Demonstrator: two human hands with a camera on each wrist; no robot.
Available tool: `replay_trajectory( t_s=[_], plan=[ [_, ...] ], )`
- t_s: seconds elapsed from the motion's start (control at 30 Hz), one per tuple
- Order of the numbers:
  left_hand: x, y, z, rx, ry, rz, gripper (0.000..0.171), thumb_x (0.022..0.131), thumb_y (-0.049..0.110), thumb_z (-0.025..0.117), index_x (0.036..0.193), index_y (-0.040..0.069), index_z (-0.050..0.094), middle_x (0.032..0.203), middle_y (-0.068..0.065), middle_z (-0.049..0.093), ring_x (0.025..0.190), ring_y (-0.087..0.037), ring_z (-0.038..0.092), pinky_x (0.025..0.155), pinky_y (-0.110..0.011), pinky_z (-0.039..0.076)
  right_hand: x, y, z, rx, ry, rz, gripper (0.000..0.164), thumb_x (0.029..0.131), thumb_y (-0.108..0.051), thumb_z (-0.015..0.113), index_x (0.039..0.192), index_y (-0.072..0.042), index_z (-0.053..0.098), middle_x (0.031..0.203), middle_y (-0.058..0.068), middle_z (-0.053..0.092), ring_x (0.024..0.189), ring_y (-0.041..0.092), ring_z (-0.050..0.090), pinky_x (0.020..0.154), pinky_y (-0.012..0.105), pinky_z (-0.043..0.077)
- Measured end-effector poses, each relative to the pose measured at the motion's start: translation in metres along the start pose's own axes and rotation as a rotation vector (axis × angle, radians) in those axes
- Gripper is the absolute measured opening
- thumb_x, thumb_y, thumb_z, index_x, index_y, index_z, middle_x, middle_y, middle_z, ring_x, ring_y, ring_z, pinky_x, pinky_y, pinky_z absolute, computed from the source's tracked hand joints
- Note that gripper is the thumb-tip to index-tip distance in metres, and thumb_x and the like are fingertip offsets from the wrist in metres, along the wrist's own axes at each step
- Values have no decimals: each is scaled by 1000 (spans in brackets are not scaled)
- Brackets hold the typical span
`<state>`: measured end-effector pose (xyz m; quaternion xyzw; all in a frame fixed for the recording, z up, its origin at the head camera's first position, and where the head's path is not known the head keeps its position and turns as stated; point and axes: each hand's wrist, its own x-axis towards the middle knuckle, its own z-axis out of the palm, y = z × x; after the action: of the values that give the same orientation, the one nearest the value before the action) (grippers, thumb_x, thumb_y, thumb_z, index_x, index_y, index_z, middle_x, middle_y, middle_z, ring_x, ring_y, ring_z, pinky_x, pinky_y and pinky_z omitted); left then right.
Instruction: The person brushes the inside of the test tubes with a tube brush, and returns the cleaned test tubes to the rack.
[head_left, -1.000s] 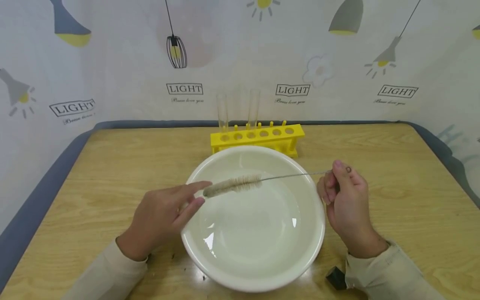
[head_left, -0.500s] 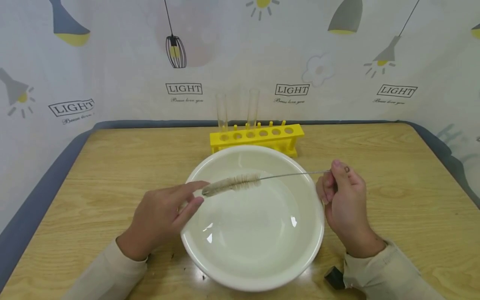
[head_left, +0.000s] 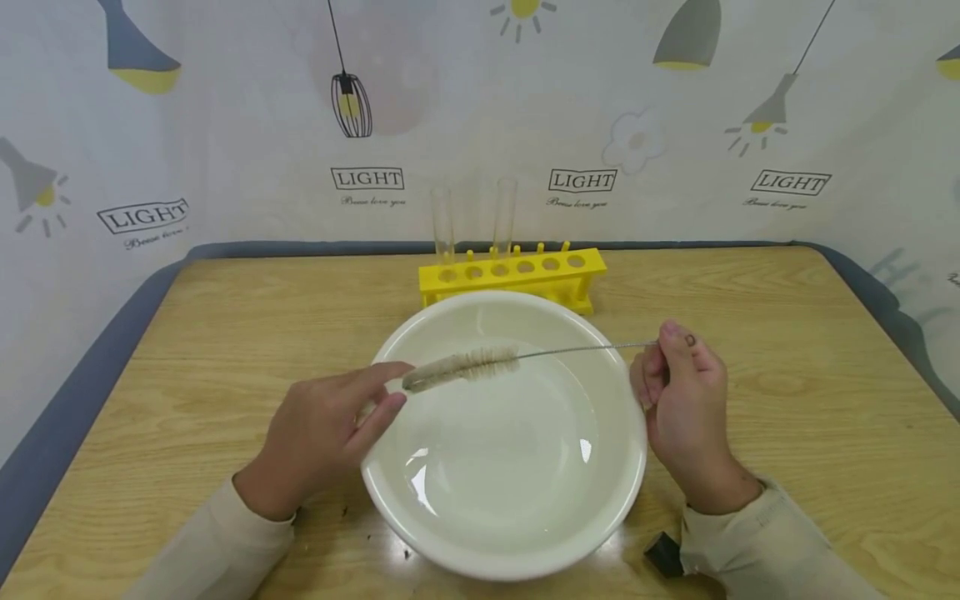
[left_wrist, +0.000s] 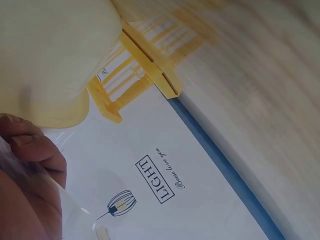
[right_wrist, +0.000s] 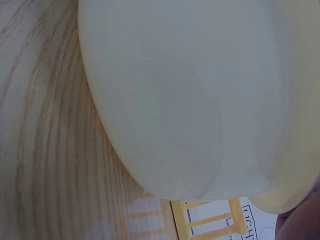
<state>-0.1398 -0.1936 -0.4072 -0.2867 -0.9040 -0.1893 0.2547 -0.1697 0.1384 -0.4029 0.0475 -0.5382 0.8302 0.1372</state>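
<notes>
My left hand holds a clear glass test tube over the left side of a white basin, thumb and fingers around it. Part of a test tube brush sits inside the tube, its pale bristles pressed flat there and spread out beyond the mouth. The brush's twisted wire runs right across the basin to my right hand, which pinches it near the looped end, just outside the rim. Clear water with bright reflections shows in the basin. My palm hides the tube's closed end.
Behind the basin stands a yellow test tube rack, with two clear test tubes upright in it. A small black object lies by the right sleeve. A patterned curtain hangs behind the wooden table.
My right hand has shifted very slightly left along with the brush. The left hand keeps nearly the same place and hold.
</notes>
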Motion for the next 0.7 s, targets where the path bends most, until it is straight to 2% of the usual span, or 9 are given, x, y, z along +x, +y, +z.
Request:
replay_trajectory(
  t_s=[0.23, 0.43, 0.7],
  plan=[
    [-1, -1, 1, -1, 3, 2, 29, 87, 29, 56, 114, 19, 62, 72, 13, 66, 50, 2, 45, 45, -18, 37, -1, -2, 1, -38, 13, 5, 39, 95, -24, 49, 63, -3, 41, 50, 2, 30, 39, 16, 25, 39, 29, 16],
    [-1, -1, 1, -5, 3, 5, 28, 88, 29, 55, 113, 19, 62, 73, 13, 66, 51, 2, 47, 45, -18, 37, 0, 0, 1, -30, -5, -24, 39, 96, -21, 47, 62, -3, 40, 48, 2, 31, 38, 15, 25, 38, 27, 16],
    [0, 0, 1, -15, -2, -6, 28, 87, 27, 57, 112, 17, 63, 72, 13, 65, 50, 2, 46, 45, -17, 37, -1, 1, 1, -90, 10, -31, 40, 96, -23, 47, 62, -3, 39, 47, 1, 31, 38, 14, 26, 37, 27, 17]
  ],
)
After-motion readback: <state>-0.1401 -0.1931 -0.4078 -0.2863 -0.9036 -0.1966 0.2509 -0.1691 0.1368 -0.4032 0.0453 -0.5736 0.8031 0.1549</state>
